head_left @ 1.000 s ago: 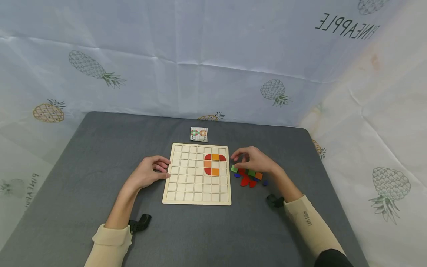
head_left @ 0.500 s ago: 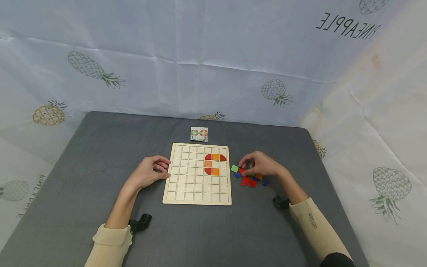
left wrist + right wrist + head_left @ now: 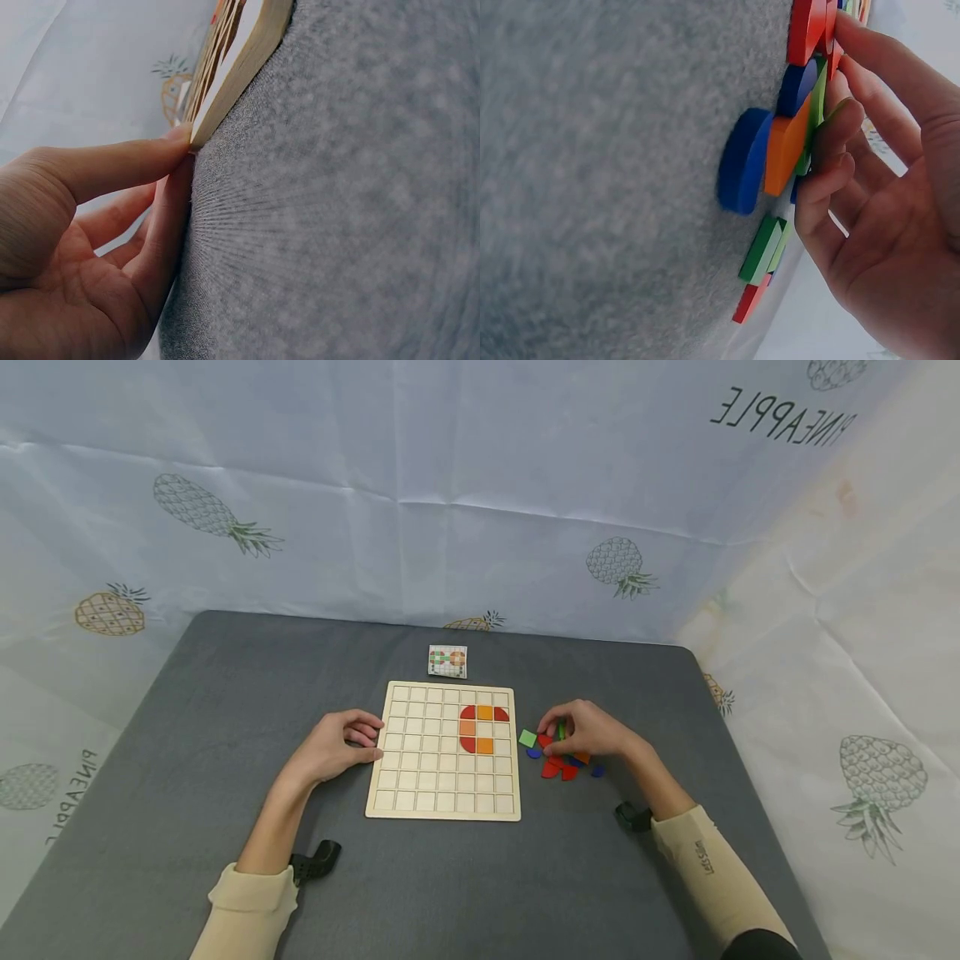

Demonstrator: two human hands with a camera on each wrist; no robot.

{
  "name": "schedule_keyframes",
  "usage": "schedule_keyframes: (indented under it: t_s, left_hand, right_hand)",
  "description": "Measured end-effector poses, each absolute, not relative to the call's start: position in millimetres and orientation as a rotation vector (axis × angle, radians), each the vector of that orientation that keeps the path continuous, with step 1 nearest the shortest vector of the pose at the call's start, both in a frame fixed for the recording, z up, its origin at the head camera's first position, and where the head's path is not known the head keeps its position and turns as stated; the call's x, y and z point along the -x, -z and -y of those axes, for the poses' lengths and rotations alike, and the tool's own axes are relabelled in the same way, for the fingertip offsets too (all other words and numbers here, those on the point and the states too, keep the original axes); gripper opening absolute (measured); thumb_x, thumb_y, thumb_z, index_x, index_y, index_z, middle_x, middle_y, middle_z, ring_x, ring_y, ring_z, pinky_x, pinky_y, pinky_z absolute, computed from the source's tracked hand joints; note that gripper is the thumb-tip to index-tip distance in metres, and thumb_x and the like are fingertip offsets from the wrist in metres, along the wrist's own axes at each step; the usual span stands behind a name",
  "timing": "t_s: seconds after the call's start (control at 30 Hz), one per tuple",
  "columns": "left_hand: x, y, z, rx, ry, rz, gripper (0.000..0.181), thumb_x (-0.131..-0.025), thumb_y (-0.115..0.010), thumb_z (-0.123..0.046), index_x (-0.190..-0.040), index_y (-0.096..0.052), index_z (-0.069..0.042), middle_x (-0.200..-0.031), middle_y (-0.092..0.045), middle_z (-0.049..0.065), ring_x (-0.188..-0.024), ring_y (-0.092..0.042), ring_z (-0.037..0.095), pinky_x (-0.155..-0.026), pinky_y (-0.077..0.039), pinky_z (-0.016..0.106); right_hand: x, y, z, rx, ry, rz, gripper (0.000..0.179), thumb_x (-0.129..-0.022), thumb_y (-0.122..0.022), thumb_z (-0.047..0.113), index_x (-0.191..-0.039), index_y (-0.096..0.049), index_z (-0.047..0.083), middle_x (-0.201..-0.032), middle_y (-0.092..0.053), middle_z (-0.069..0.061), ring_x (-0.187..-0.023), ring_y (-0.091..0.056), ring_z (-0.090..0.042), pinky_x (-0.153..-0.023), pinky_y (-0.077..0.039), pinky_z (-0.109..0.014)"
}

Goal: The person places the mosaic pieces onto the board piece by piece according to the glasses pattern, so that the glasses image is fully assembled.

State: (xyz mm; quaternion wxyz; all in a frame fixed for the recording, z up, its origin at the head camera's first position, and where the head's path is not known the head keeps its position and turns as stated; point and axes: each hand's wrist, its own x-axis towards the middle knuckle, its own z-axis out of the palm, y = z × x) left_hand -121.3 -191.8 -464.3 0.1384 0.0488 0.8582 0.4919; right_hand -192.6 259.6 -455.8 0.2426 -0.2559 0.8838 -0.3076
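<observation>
The pale wooden grid board (image 3: pixel 424 778) lies on the table; red quarter-round pieces and orange squares sit in several of its upper right cells. My left hand (image 3: pixel 339 747) holds the board's left edge with thumb and fingertips, and the left wrist view shows the thumb (image 3: pixel 135 161) against that edge. At the pile right of the board, my right hand (image 3: pixel 588 728) has thumb and forefinger on either side of a red piece (image 3: pixel 545 741). Green, orange, blue and red pieces lie under and around it, among them a blue half-round (image 3: pixel 744 161) and an orange square (image 3: pixel 786 146).
A small card (image 3: pixel 447 662) with a coloured pattern lies behind the board. A light green square (image 3: pixel 528 738) rests between board and pile, and a blue piece (image 3: pixel 597 771) lies at the pile's right. The grey table (image 3: pixel 450 885) ends at a pale pineapple-print curtain (image 3: pixel 420 560).
My right hand has moved right and slightly down, from above the light green square to the red piece, then almost stopped. The left hand and board have stayed still.
</observation>
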Motion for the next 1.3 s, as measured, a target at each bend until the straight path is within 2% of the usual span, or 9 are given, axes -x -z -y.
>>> schedule_keyframes:
  t_s: [0.3,0.77,1.1,1.3]
  left_hand:
    - [120,470,191,-0.153,-1.425,-2.499,0.046,-0.09,-0.087,-0.004,-0.13,-0.069,0.007,-0.114,-0.071,0.022,-0.094,-0.066,0.019,-0.077,-0.052,0.023]
    - [124,471,193,-0.146,-1.413,-2.504,0.045,-0.089,-0.087,-0.003,-0.129,-0.069,0.006,-0.113,-0.072,0.021,-0.093,-0.066,0.018,-0.077,-0.052,0.022]
    - [126,470,194,-0.144,-1.413,-2.51,0.044,-0.089,-0.087,-0.003,-0.128,-0.07,0.006,-0.113,-0.072,0.021,-0.091,-0.066,0.013,-0.077,-0.053,0.022]
    - [125,468,194,-0.152,-1.411,-2.504,0.045,-0.089,-0.088,-0.004,-0.129,-0.069,0.006,-0.113,-0.072,0.021,-0.092,-0.066,0.015,-0.077,-0.052,0.022]
  right_hand:
    - [194,464,-263,0.678,0.838,-2.446,0.032,-0.086,-0.094,0.03,-0.114,-0.082,0.02,-0.096,-0.073,0.0,-0.061,-0.054,-0.013,-0.058,-0.047,-0.026]
    - [194,463,-263,0.703,0.831,-2.469,0.022,-0.092,-0.087,0.022,-0.113,-0.083,0.016,-0.085,-0.072,0.002,-0.06,-0.055,-0.012,-0.057,-0.047,-0.025]
    - [192,457,-251,0.82,0.896,-2.482,0.022,-0.093,-0.087,0.02,-0.114,-0.083,0.018,-0.107,-0.079,-0.001,-0.066,-0.06,-0.008,-0.063,-0.052,-0.025]
    - [191,456,-236,0.892,0.94,-2.438,0.02,-0.094,-0.086,0.019,-0.114,-0.083,0.017,-0.107,-0.078,-0.002,-0.07,-0.061,-0.007,-0.066,-0.052,-0.025]
